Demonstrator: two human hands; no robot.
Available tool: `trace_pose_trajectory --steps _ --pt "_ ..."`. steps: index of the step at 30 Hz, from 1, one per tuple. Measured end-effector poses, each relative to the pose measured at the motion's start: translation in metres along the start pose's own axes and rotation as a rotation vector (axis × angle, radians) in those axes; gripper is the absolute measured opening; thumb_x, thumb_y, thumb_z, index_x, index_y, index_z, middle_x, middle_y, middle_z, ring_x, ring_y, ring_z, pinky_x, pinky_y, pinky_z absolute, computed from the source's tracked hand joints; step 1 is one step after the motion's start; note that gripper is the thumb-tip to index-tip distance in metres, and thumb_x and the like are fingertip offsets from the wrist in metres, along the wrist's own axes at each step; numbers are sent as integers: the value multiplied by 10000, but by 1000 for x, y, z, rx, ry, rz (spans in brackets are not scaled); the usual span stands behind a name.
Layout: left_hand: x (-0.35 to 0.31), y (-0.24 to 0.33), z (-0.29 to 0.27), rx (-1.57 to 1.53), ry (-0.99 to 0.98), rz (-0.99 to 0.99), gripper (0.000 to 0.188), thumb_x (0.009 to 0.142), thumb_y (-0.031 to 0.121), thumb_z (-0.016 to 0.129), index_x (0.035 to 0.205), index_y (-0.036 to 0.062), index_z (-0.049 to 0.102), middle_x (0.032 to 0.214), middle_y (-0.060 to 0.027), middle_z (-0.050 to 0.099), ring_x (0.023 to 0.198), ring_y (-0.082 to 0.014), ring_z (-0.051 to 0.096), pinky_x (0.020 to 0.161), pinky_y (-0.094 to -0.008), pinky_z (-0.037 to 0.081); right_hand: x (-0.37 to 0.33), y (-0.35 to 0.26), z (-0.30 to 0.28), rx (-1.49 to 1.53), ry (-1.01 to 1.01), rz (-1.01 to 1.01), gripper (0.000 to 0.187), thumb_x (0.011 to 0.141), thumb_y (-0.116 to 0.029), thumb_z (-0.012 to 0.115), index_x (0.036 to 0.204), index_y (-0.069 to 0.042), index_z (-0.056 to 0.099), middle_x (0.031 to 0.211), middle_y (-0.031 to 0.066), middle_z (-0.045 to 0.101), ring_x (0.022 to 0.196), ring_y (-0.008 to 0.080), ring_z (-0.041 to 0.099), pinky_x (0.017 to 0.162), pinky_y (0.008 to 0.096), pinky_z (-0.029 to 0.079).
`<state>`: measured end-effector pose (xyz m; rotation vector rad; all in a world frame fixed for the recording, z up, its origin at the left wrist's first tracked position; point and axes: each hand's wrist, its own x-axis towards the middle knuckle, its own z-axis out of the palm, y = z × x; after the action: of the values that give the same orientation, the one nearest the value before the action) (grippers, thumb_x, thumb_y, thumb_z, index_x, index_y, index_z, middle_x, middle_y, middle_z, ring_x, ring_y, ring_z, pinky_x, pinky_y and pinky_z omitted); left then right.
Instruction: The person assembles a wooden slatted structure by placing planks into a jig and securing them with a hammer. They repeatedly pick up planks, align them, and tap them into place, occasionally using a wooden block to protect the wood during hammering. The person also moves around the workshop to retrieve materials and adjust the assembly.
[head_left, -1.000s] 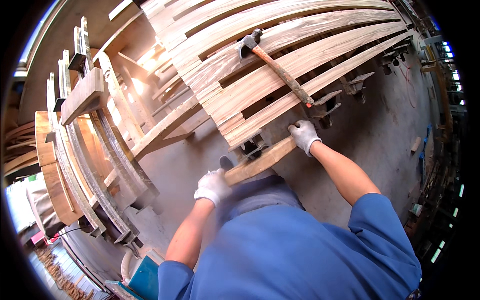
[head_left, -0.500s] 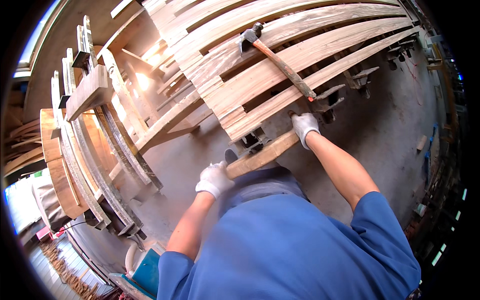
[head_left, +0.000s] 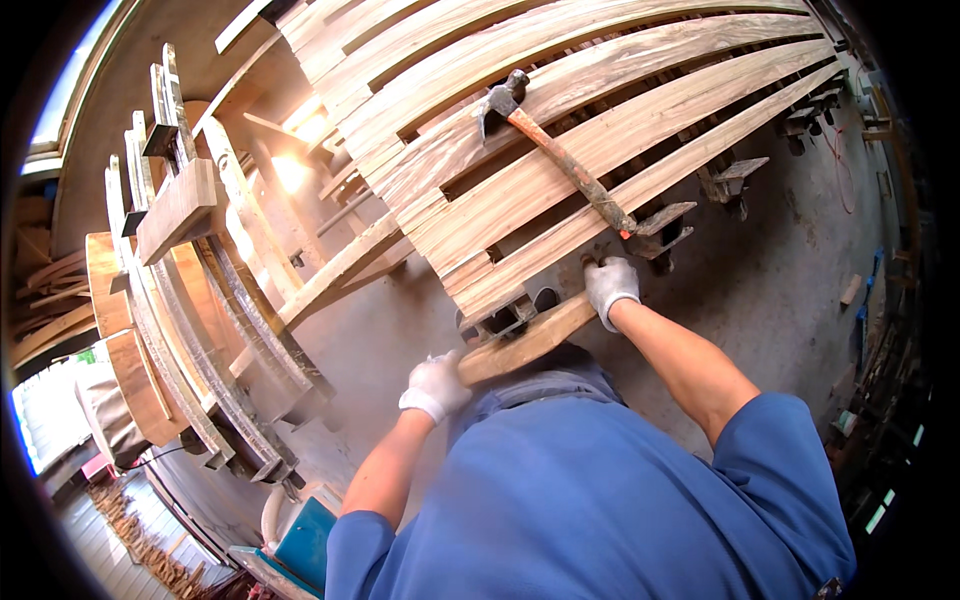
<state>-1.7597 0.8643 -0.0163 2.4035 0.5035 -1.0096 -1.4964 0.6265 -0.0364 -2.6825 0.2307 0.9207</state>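
1. Watching through the head camera from afar, I saw my left hand (head_left: 437,385), gloved in white, grasping one end of the wooden board (head_left: 525,345).
2. My right hand (head_left: 611,285), gloved too, was closed on the board near its other end.
3. The board was just off the near corner of the slatted panel (head_left: 650,127), on the body's side, beside the metal bracket (head_left: 520,312) beneath that corner; I could not tell whether board and bracket touched.
4. Since a second earlier, a dark shoe tip (head_left: 546,298) had come into sight by the panel's corner, while both grips and the board's place had hardly changed. I judged that the footing had shifted with the board kept steady.
5. On top of the panel lay the hammer (head_left: 560,157), untouched.
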Motion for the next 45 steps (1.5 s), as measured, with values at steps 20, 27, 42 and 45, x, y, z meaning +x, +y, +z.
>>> trace_pose_trajectory --steps 20,27,42,45 --pt "-16 21 -17 60 -61 -93 427 776 269 779 1168 100 756 1044 -206 798 1017 -389 773 927 -484 621 32 22 36 222 -113 16 383 932 -357 696 950 13 793 1021 289 763 1032 455 749 914 507 570" --pt "-27 26 -20 120 -13 -106 528 781 333 828 1243 94 735 1104 -212 797 1070 -372 770 962 -469 617 44 33 51 249 -81 -102 390 913 -391 719 962 -14 807 1049 274 763 1030 431 755 900 488 568" --pt "-33 34 12 139 95 103 480 853 249 737 1318 132 731 1212 -170 779 1152 -353 742 987 -463 592 -20 47 14 -142 241 -826 346 917 -346 760 1122 -68 749 1132 199 739 1082 390 710 973 504 555" --pt "-36 13 41 143 32 105 467 847 201 700 1310 153 742 1217 -159 785 1152 -338 746 984 -471 593 -52 17 -20 12 515 -1100 286 901 -240 780 1138 -100 701 1153 159 709 1063 361 680 976 501 544"
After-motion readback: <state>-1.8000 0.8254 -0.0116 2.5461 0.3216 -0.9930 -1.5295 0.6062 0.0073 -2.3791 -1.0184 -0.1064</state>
